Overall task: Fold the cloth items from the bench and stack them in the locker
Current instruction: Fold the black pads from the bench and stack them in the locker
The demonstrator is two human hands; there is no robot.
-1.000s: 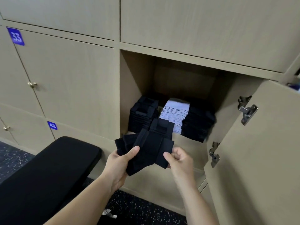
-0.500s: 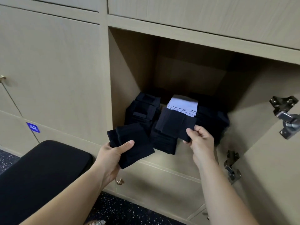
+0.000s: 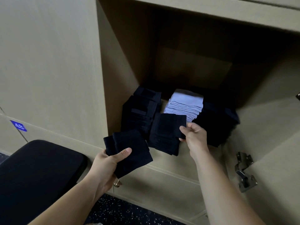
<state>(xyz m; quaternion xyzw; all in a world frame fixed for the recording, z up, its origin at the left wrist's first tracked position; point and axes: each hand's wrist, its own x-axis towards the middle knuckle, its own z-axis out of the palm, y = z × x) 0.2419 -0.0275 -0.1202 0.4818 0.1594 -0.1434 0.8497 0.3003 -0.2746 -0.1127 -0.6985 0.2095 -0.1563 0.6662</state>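
The open locker [image 3: 123, 88] holds several stacks of folded cloths: a black stack [image 3: 141, 109] at the left, a white stack [image 3: 185, 103] in the middle, a black pile [image 3: 217, 124] at the right. At the front stands a further black stack [image 3: 164, 143]. My right hand [image 3: 193, 135] pinches a folded black cloth [image 3: 168, 125] lying on top of that front stack. My left hand [image 3: 105, 161] holds another folded black cloth [image 3: 129, 151] in front of the locker, thumb on top.
The black padded bench [image 3: 37, 172] is at the lower left. The locker door [image 3: 276, 159] stands open at the right, with metal hinges [image 3: 245, 171]. A closed locker numbered 48 [image 3: 18, 125] is at the left, a small brass knob [image 3: 117, 183] below.
My right hand has carried one black cloth forward onto the front stack in the locker. My left hand keeps the other cloth outside. The view has moved closer to the locker.
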